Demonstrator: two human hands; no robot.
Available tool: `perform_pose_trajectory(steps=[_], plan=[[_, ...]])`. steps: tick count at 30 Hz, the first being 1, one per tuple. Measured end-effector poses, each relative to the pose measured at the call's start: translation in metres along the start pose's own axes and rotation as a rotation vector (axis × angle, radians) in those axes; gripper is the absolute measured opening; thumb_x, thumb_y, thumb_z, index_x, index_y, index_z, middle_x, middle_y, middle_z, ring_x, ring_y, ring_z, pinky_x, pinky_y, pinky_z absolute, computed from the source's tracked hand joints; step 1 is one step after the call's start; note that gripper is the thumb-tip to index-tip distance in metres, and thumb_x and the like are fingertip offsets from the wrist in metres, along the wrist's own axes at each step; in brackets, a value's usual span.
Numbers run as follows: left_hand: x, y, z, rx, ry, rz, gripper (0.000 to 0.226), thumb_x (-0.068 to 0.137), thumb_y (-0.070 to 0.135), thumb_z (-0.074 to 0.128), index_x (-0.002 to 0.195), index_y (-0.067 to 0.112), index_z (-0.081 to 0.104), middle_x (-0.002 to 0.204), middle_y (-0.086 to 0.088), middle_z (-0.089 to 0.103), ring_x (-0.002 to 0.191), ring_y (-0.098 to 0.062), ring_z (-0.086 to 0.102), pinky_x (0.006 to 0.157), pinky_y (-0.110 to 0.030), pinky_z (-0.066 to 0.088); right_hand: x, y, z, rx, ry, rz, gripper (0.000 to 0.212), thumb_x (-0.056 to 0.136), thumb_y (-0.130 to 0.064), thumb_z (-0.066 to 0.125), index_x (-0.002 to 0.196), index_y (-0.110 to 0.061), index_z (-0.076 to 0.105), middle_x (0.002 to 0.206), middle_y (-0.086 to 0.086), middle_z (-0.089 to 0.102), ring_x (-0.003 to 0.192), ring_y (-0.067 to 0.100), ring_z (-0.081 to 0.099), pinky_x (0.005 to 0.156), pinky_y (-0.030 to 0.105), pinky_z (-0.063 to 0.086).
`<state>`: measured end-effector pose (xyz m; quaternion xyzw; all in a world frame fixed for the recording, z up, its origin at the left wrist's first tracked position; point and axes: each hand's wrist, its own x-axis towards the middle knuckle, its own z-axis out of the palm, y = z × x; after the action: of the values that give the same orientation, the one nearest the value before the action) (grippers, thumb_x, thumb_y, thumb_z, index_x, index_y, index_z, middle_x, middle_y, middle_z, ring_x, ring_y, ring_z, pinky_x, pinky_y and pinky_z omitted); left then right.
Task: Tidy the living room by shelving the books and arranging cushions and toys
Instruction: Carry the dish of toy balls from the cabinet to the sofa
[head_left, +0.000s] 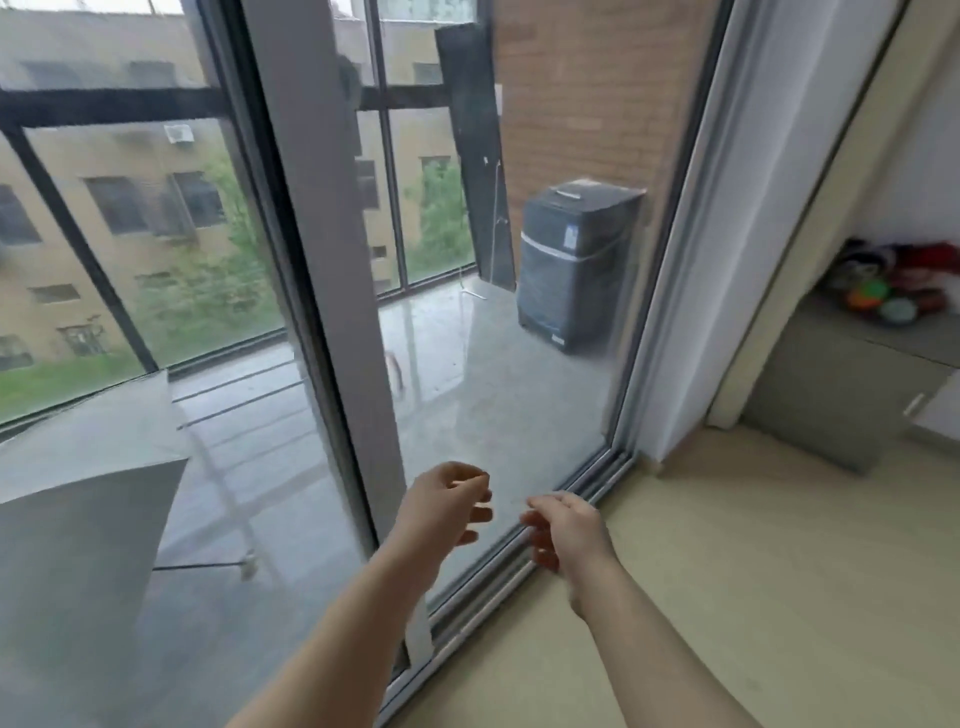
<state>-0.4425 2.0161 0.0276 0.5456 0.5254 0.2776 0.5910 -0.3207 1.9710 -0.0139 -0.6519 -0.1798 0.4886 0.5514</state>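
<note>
Hands were raised in front of the body, near each other but apart, close to the lower part of the sliding glass door (519, 374). The left hand (447, 506) had its fingers loosely curled, thumb near the forefinger, and no object could be seen in it. The right hand (563, 525) was likewise half curled and held nothing visible, though blur left fine detail uncertain. Neither hand touched the glass or the door track (597, 480), as far as could be judged. The only task items in view were the toys (883, 296), a heap of coloured pieces, some of them rounded, lying on the top of a grey cabinet (826, 410) toward its rear edge by the wall, well apart from both hands. No books or cushions appeared. A washing machine (576, 265) stood beyond the glass on the balcony. The step in hand was judged to be a move between items, with the tidying far from complete. Several faults were considered possible from this position. A fast reach could knock a hand against the pane, since both hands were close to it. A foot could catch the raised track at floor level. Rounded toys, if gathered carelessly, could roll over the front edge of the cabinet top onto the floor (727, 571).
</note>
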Motion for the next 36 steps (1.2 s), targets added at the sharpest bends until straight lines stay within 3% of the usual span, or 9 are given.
perform_pose_trajectory(steps=[7,12,17,20,29,36], plan=[[0.133,0.056,0.142,0.013,-0.237,0.054,0.012,0.094,0.009,0.050,0.086,0.014,0.057,0.078,-0.003,0.059,0.065,-0.014,0.059,0.059,-0.023,0.044,0.116,-0.061,-0.119,0.090,0.240,-0.032,0.014,0.092,-0.010,0.051,0.078,-0.011,0.054,0.067,0.003,0.054,0.053,0.015,0.046,0.049,0.019,0.034],[0.233,0.089,0.244,0.072,-0.374,0.017,0.015,0.093,0.008,0.050,0.081,0.013,0.057,0.072,-0.004,0.057,0.062,-0.016,0.055,0.057,-0.023,0.039,0.192,-0.099,-0.215,0.151,0.471,0.051,0.013,0.090,-0.011,0.051,0.078,-0.014,0.055,0.069,0.002,0.055,0.051,0.013,0.047,0.047,0.018,0.035],[0.294,0.117,0.359,0.150,-0.547,0.008,0.009,0.092,0.013,0.052,0.090,0.014,0.061,0.081,-0.004,0.063,0.068,-0.017,0.062,0.060,-0.025,0.044,0.243,-0.131,-0.303,0.237,0.640,0.081,0.013,0.091,-0.013,0.053,0.078,-0.015,0.056,0.073,0.003,0.059,0.056,0.015,0.053,0.051,0.020,0.041],[0.325,0.130,0.440,0.204,-0.629,0.017,0.011,0.092,0.015,0.052,0.086,0.018,0.061,0.085,-0.004,0.064,0.075,-0.019,0.064,0.063,-0.027,0.046,0.281,-0.141,-0.365,0.289,0.725,0.104,0.015,0.090,-0.012,0.053,0.075,-0.015,0.055,0.071,0.003,0.059,0.056,0.016,0.053,0.053,0.021,0.041],[0.414,0.172,0.687,0.278,-0.665,0.003,0.011,0.092,0.015,0.051,0.088,0.019,0.060,0.086,-0.003,0.065,0.072,-0.015,0.064,0.064,-0.027,0.048,0.412,-0.208,-0.570,0.353,0.760,0.113,0.012,0.091,-0.012,0.051,0.079,-0.013,0.053,0.074,0.003,0.059,0.058,0.017,0.054,0.055,0.024,0.038],[0.487,0.218,0.825,0.259,-0.635,-0.062,0.010,0.093,0.018,0.051,0.087,0.018,0.060,0.082,0.000,0.063,0.068,-0.013,0.062,0.060,-0.025,0.047,0.507,-0.275,-0.694,0.345,0.742,0.171,0.015,0.091,-0.010,0.050,0.077,-0.014,0.054,0.072,0.005,0.059,0.056,0.019,0.052,0.055,0.024,0.037]])
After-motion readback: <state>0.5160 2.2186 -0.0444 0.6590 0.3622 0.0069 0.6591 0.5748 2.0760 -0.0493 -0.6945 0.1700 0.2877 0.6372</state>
